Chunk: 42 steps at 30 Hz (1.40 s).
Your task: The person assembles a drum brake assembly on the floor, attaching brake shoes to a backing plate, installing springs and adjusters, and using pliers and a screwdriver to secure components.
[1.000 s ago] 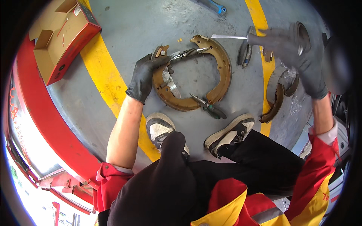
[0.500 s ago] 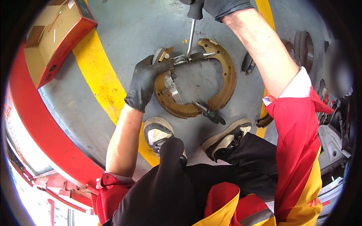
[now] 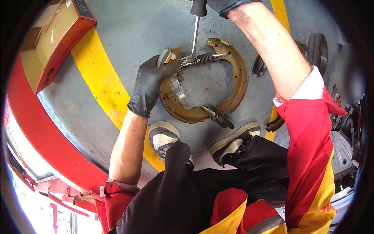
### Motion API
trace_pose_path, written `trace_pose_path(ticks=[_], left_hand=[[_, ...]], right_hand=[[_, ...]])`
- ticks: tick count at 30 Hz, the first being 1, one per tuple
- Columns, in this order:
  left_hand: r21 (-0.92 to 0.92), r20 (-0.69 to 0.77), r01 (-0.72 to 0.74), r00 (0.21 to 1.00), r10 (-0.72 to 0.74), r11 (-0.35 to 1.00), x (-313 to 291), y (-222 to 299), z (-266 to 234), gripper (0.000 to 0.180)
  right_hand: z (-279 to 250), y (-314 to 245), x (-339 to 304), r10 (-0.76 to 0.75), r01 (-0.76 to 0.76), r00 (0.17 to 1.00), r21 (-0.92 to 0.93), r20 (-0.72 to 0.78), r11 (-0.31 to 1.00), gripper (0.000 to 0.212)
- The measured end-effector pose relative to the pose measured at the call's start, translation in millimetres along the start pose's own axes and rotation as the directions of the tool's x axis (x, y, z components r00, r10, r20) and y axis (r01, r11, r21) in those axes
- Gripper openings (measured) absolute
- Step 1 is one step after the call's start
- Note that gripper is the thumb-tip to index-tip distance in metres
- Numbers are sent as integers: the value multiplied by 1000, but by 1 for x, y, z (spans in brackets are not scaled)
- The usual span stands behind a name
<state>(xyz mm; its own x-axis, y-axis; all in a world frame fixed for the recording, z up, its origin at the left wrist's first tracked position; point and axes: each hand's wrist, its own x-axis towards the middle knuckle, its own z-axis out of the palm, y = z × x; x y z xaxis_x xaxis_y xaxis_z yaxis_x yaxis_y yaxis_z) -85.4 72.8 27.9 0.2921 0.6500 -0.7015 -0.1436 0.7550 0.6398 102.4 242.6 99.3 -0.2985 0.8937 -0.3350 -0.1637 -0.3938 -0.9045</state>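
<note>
Two curved brown brake shoes point(image 3: 239, 84) lie on the grey floor, roughly forming a ring. Near the ring's top, an adjuster with a dark coil spring point(image 3: 205, 58) runs between them. My left hand point(image 3: 150, 80), in a black glove, is closed around the upper end of the left brake shoe point(image 3: 165, 90). At the upper edge, my black-gloved right hand point(image 3: 228, 5) holds a dark-handled screwdriver point(image 3: 196, 33); its fingers are mostly cut off by the frame. The screwdriver's tip meets the adjuster just left of the spring. Pliers point(image 3: 218, 118) with dark grips lie across the ring's lower side.
An open red cardboard box point(image 3: 58, 50) stands at upper left, beside a yellow floor line point(image 3: 103, 84). Round metal drum-like parts point(image 3: 318, 52) sit at right. Another curved shoe point(image 3: 275, 124) lies beyond my right shoe point(image 3: 233, 144). A red curved edge point(image 3: 50, 132) borders the left.
My right hand and the screwdriver handle have shifted slightly up, further out of view. The tip remains at the adjuster. My left hand keeps its grip; the right brake shoe appears slightly further right.
</note>
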Motion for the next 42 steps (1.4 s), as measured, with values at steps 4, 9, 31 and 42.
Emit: trace_pose_path(ticks=[4, 9, 31, 42], left_hand=[[24, -11, -6, 1000, 7, 1000, -1, -3, -4, 34], [-6, -22, 9, 1000, -9, 1000, -2, 3, 2, 33], [5, 13, 33, 999, -33, 999, 2, -1, 0, 29], [-98, 74, 74, 995, -67, 992, 3, 5, 0, 32]], right_hand=[[16, 3, -1, 79, -78, 997, -53, 13, 996, 27], [18, 6, 8, 102, -102, 995, -51, -9, 993, 28], [-72, -37, -154, 378, -419, 903, -223, -203, 880, 38], [-3, 155, -366, 159, -154, 977, -987, -144, 51, 75]])
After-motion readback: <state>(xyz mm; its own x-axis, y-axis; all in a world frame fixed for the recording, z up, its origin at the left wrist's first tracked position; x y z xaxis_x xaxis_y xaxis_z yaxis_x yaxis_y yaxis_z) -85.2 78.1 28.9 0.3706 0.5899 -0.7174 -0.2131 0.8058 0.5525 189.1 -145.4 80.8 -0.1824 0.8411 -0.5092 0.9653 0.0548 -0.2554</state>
